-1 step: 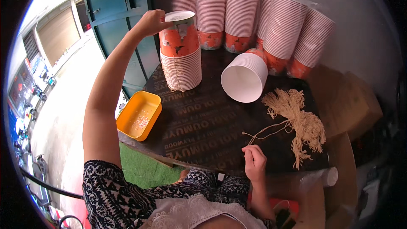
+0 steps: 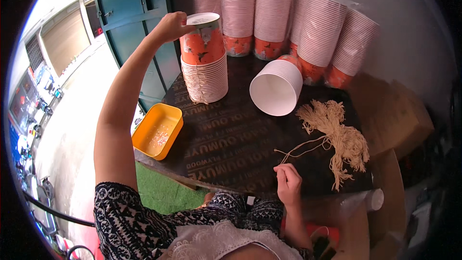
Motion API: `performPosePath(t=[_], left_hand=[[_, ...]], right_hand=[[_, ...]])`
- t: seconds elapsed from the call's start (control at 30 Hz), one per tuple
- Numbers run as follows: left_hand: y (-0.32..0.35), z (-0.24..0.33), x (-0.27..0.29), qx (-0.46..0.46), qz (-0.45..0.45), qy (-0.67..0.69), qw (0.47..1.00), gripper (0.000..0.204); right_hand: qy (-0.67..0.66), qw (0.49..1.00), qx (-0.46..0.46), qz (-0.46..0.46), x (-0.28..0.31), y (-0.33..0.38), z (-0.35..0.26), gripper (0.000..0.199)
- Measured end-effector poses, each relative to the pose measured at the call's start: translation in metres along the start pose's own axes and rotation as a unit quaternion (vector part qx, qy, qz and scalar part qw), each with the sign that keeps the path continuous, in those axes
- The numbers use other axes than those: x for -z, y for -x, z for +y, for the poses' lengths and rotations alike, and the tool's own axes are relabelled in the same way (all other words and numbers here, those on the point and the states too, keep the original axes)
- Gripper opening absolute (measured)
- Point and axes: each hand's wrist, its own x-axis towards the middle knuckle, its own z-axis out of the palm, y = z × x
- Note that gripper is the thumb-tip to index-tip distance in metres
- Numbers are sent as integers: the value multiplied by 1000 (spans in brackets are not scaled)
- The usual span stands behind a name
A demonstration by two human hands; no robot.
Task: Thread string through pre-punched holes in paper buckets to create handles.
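Orange-and-white paper cup (image 2: pixel 203 38) tops the ribbed cup stack (image 2: pixel 206 79); I see my left hand (image 2: pixel 171 26) gripping its rim, my right hand (image 2: pixel 288 183) pinching beige string (image 2: pixel 301 150) near the tassel bundle (image 2: pixel 339 137).

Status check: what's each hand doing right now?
Left hand grips top cup on cup stack. Right hand pinches one string from bundle. Nothing between.

Orange-and-white cup stack (image 2: pixel 204 62) upright; beige string (image 2: pixel 303 148) lying slack.
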Motion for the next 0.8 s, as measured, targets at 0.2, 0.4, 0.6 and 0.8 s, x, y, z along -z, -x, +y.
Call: performPosePath(t=[0.2,0.4,0.6,0.8], left_hand=[[10,8,0,7,25,-22,999,38],[27,70,-17,0,61,-347,936,23],[61,133,-101,-233,105,-5,967,12],[55,185,-161,-221,72,123,965,26]], right_hand=[[-12,1000,6,-3,1,4,-1,13],[-5,1000,9,0,5,4,-1,13],[-4,1000,25,-11,3,5,-2,14],[-5,999,33,0,2,5,-1,14]])
